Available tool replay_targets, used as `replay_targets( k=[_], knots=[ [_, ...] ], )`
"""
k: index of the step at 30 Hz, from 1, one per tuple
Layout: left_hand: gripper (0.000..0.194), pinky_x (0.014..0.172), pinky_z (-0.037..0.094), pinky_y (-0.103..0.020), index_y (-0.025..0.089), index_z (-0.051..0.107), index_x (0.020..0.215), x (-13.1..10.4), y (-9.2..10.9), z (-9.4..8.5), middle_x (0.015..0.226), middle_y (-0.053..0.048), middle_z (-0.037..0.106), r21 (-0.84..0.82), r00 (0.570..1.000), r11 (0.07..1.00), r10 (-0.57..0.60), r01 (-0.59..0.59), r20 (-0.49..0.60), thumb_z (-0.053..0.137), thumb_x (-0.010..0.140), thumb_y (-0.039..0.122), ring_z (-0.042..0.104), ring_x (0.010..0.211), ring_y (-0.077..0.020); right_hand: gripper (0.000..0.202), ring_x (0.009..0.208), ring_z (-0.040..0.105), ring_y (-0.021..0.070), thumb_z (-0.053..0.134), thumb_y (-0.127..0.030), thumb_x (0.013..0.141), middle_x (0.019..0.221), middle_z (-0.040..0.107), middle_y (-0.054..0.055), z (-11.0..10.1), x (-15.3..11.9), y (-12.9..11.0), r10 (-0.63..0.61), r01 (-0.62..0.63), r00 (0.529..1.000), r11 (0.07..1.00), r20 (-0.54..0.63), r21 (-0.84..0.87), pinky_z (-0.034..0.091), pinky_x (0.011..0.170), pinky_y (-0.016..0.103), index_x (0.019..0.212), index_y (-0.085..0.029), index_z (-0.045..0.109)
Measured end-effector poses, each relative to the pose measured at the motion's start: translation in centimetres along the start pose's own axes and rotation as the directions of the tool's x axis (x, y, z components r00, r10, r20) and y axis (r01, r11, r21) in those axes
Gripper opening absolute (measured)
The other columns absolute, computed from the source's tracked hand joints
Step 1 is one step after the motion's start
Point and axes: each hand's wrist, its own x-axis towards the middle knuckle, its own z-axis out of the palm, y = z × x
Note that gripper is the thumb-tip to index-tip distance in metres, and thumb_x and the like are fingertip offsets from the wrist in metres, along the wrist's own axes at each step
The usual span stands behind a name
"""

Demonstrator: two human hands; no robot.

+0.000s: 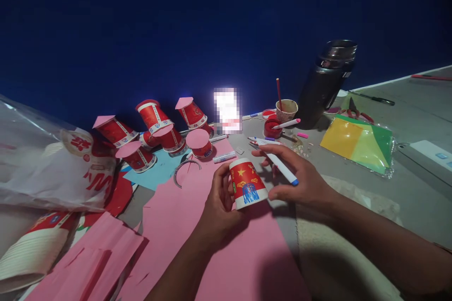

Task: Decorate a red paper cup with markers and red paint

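Note:
A red paper cup (248, 181) with a gold star, blue print and a white rim hangs tilted over the pink paper (169, 230). My left hand (221, 204) is closed round its left side. My right hand (300, 178) holds a white marker (282, 168) with a blue end between thumb and fingers; the thumb is close to the cup's lower right edge. Whether it touches the cup is hard to tell. Just beyond the cup lie a clear tube (224, 157) and a grey ring (178, 174).
Several red cups topped with pink paper (198, 139) stand at the back left, beside a plastic bag (81, 169). At the back right are a black thermos (323, 84), a red paint jar (273, 128), a cup with a stick (286, 109) and a coloured packet (358, 143).

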Motion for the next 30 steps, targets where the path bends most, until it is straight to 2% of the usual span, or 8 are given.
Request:
replay_targets(
  k=[2,4,8,14,20,23,26,30],
  knots=[
    [0.085,0.094,0.058,-0.037,0.035,0.051,0.14,0.1,0.0,0.0,0.139,-0.007,0.064,-0.015,1.0,1.0,-0.001,0.001,0.006,0.09,0.067,0.017,0.068,0.12,-0.0273,0.094,0.135,0.063,0.0354,0.103,-0.045,0.061,0.153,0.064,0.011,-0.2,0.2,0.3,-0.028,0.034,0.997,0.995,0.065,-0.089,0.052,0.113,0.051,0.145,-0.031,0.063],
    [0.084,0.094,0.058,-0.037,0.035,0.052,0.138,0.1,-0.1,0.0,0.138,-0.006,0.064,-0.015,1.0,1.0,0.003,-0.003,0.01,0.091,0.066,0.016,0.068,0.119,-0.0272,0.103,0.143,0.057,0.0393,0.104,-0.049,0.058,0.156,0.06,0.013,-0.4,0.4,0.6,-0.052,0.075,0.992,0.978,0.119,-0.196,0.047,0.119,0.056,0.149,-0.031,0.06],
    [0.086,0.093,0.058,-0.037,0.037,0.051,0.142,-0.1,-0.5,-0.3,0.145,-0.007,0.06,0.012,0.999,1.0,0.014,-0.015,0.028,0.092,0.068,0.018,0.067,0.12,-0.0273,0.106,0.143,0.057,0.0404,0.101,-0.054,0.062,0.154,0.061,0.016,-0.6,0.5,1.3,-0.072,0.14,0.976,0.931,0.207,-0.337,0.047,0.119,0.058,0.154,-0.028,0.056],
    [0.104,0.104,0.057,-0.045,0.04,0.038,0.157,-0.3,-0.7,-1.2,0.161,-0.01,0.049,0.04,0.994,0.999,0.012,-0.016,0.106,0.092,0.07,0.021,0.056,0.14,-0.0349,0.102,0.141,0.058,0.0407,0.098,-0.057,0.068,0.151,0.062,0.017,-0.8,0.7,1.8,-0.171,0.253,0.959,0.877,0.226,-0.408,0.049,0.118,0.058,0.155,-0.027,0.055],
    [0.091,0.114,0.052,-0.051,0.035,0.049,0.153,-0.1,-0.7,-1.5,0.166,-0.011,0.045,0.139,0.996,0.987,0.07,-0.079,0.063,0.09,0.073,0.024,0.049,0.148,-0.0392,0.106,0.135,0.061,0.0398,0.098,-0.06,0.067,0.147,0.065,0.019,-0.6,0.9,2.0,-0.234,0.336,0.933,0.839,0.273,-0.428,0.051,0.115,0.058,0.156,-0.024,0.053],
    [0.089,0.114,0.052,-0.053,0.033,0.05,0.152,-0.1,-0.5,-1.3,0.163,-0.011,0.047,0.201,0.995,0.975,0.089,-0.094,0.035,0.087,0.072,0.022,0.053,0.144,-0.039,0.109,0.138,0.06,0.04,0.1,-0.057,0.066,0.15,0.063,0.019,-0.6,0.8,2.0,-0.229,0.33,0.934,0.845,0.273,-0.42,0.05,0.116,0.059,0.158,-0.025,0.05],
    [0.088,0.113,0.053,-0.051,0.033,0.049,0.15,-0.1,0.0,-0.8,0.163,-0.01,0.046,0.272,0.99,0.955,0.134,-0.12,-0.034,0.083,0.07,0.018,0.056,0.14,-0.036,0.11,0.143,0.057,0.0403,0.1,-0.052,0.067,0.156,0.059,0.018,-0.8,0.7,1.9,-0.212,0.295,0.949,0.864,0.235,-0.409,0.049,0.117,0.058,0.16,-0.028,0.047],
    [0.082,0.106,0.056,-0.045,0.034,0.052,0.141,-0.2,0.6,-0.1,0.159,-0.008,0.049,0.29,0.973,0.952,0.156,-0.101,-0.172,0.088,0.068,0.022,0.057,0.138,-0.0333,0.097,0.144,0.056,0.0396,0.095,-0.039,0.076,0.156,0.059,0.016,-0.7,0.7,2.0,-0.211,0.266,0.962,0.87,0.174,-0.414,0.049,0.117,0.058,0.159,-0.029,0.047]
  ],
)
